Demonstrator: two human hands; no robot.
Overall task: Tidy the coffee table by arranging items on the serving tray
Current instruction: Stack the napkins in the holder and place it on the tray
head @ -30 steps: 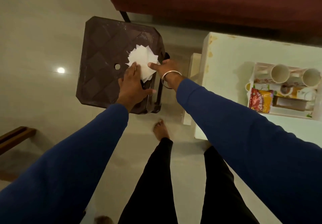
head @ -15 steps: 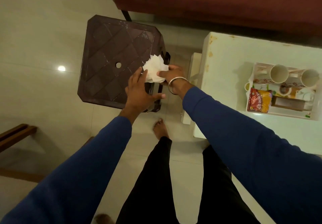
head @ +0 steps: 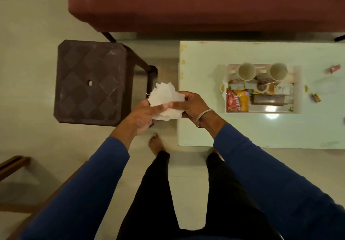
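Both hands hold a bunch of white paper napkins (head: 164, 99) in the air, above the gap between the brown stool (head: 89, 83) and the coffee table (head: 261, 131). The left hand (head: 143, 114) grips the lower part of the bunch, thumb curled across the front. The right hand (head: 190, 103) grips the right side, fingers curled round the paper, with a metal bangle (head: 204, 117) on that wrist. Both sleeves are blue.

The serving tray (head: 297, 90) sits on the coffee table, to the right of the hands and apart from them. Inside it, two white mugs (head: 246, 71) (head: 278, 71) stand side by side along the far edge. A red and yellow snack packet (head: 237, 100) lies at the near left corner. A dark flat box (head: 268, 99) lies just beside the packet on its right. A small round item lies between the mugs and the box; its kind cannot be told.

On the table, right of the tray, lie two small wrapped sweets: one red (head: 333, 69), one orange (head: 315, 98).

A maroon sofa (head: 205, 4) stands beyond the stool and table. The person stands barefoot on a pale tiled floor (head: 28, 25).
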